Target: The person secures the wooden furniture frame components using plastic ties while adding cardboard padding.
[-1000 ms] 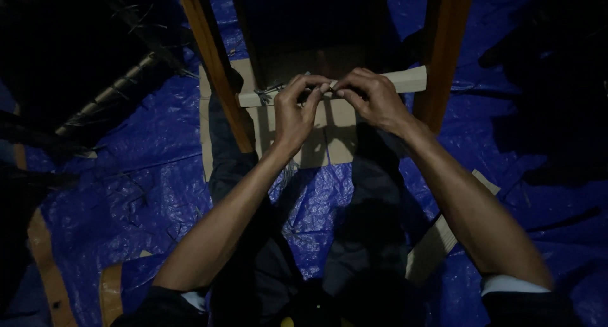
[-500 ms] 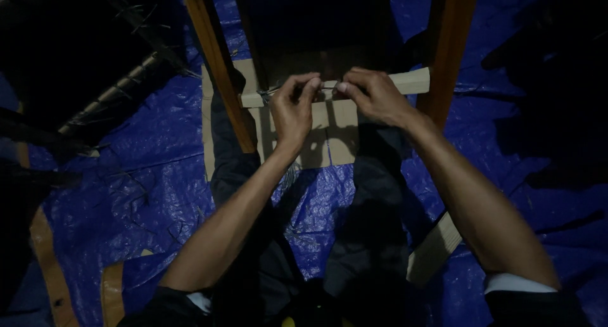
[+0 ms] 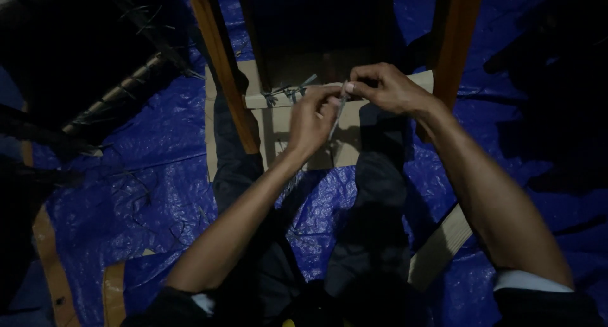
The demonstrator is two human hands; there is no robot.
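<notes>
The left hand (image 3: 310,121) is curled nearly closed, its fingertips pinched on the lower part of a thin grey strip (image 3: 337,115), while the right hand (image 3: 386,89) is closed with thumb and forefinger gripping the strip's upper end; the two hands almost touch, and the strip runs slanted between them. Just behind the hands lies a pale wooden crossbar (image 3: 269,100) with a bundle of thin strands (image 3: 288,91) on it, to the left of the left hand. An orange-brown wooden leg (image 3: 221,61) stands close on the left and another (image 3: 459,42) close beside the right wrist, leaving a narrow gap between. Below the hands lies cardboard (image 3: 282,143) on a blue tarp (image 3: 158,175). Both forearms reach forward, converging, sleeves pushed up near the elbows.
</notes>
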